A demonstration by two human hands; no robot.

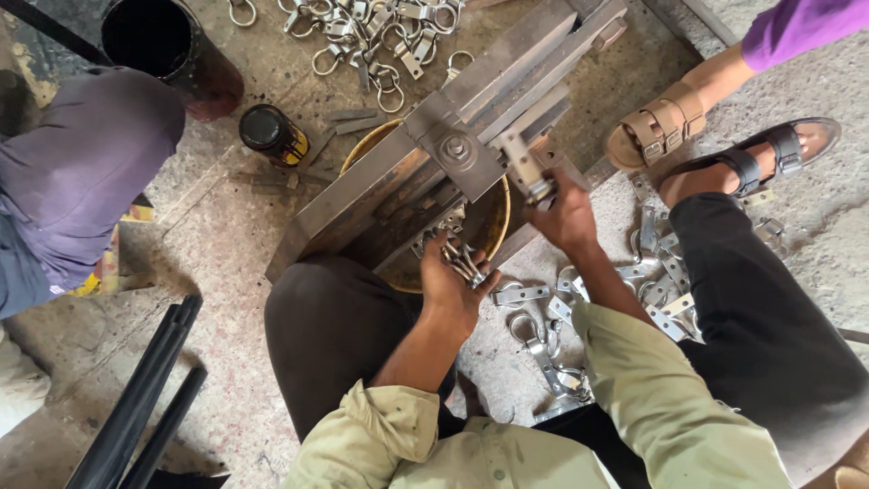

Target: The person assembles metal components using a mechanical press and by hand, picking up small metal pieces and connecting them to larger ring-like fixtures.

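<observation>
Concrete floor [226,226] is bearing a metal press [434,172]; left hand [450,282] is clutching metal clasps [463,263], right hand [566,217] is gripping the press handle [523,165].

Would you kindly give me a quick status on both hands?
Left hand gripping metal clips over the yellow basin. Right hand on the press lever. Loose clips piled between the knees.

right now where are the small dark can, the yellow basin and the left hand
small dark can [272,133], head view, on its dark round top
yellow basin [499,213], head view, on its right rim
left hand [451,282], head view, on the back of the hand
</observation>
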